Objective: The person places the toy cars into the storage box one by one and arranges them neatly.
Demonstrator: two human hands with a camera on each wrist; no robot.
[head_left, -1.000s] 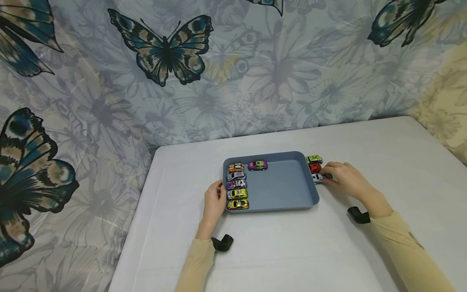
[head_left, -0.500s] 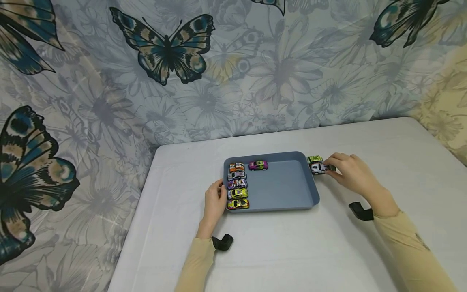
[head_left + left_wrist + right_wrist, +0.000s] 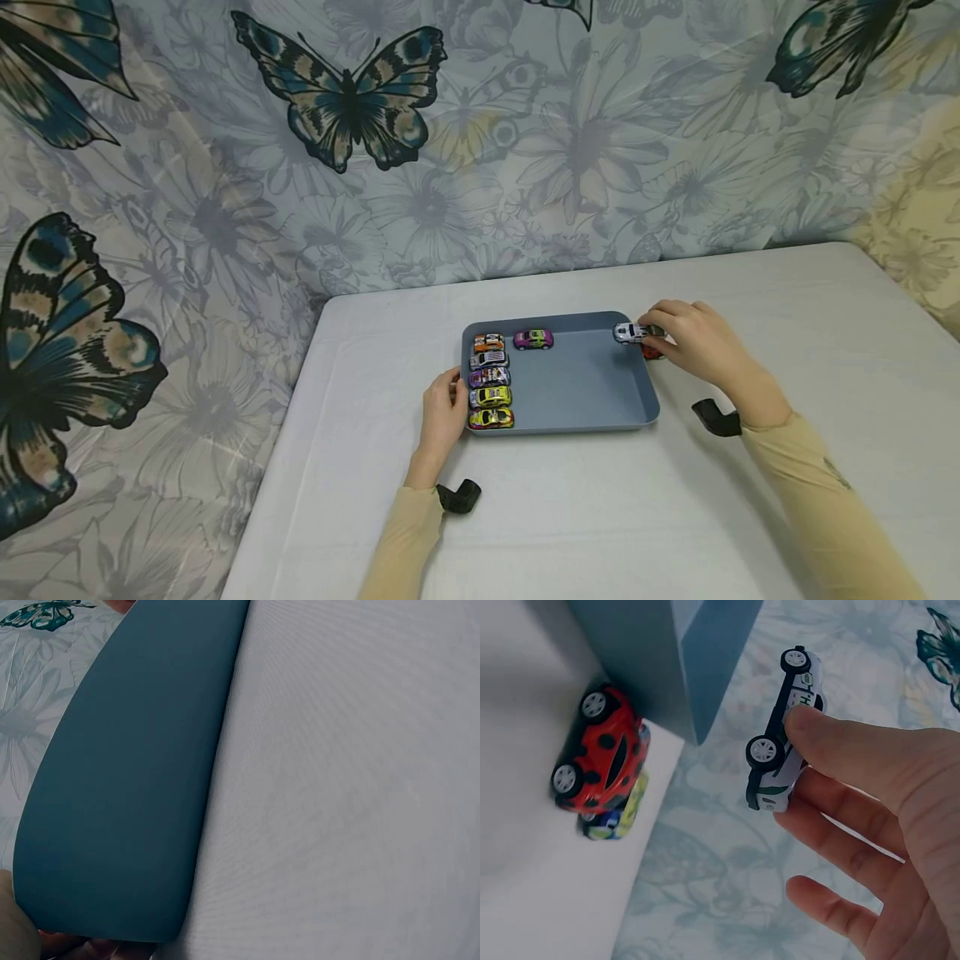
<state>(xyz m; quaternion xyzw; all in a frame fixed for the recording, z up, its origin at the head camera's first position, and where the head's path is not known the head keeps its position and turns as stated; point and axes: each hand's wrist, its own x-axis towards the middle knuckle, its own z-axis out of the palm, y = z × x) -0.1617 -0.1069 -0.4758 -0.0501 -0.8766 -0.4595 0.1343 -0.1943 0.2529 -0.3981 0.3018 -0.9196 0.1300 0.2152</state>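
My right hand (image 3: 701, 350) pinches a white toy car (image 3: 787, 735) between thumb and fingers, raised over the right rim of the grey-blue tray (image 3: 577, 387). My left hand (image 3: 441, 417) grips the tray's left edge; only bits of it show at the corner in the left wrist view. Inside the tray, several toy cars stand in a column along the left wall, among them a yellow car (image 3: 491, 418) and an orange car (image 3: 489, 342). A purple-and-green car (image 3: 533, 338) sits right of the column's top. A red car with black spots (image 3: 604, 757) stands outside, against the tray's right side.
Beside the red car is a yellow-green car (image 3: 622, 814), hidden behind my right hand in the head view. White cloth covers the table (image 3: 570, 517), whose far edge meets a butterfly-patterned backdrop (image 3: 450, 208).
The white car has been lifted from the outside row and moved up and left over the tray's rim in my right hand. My left hand stays at the tray.
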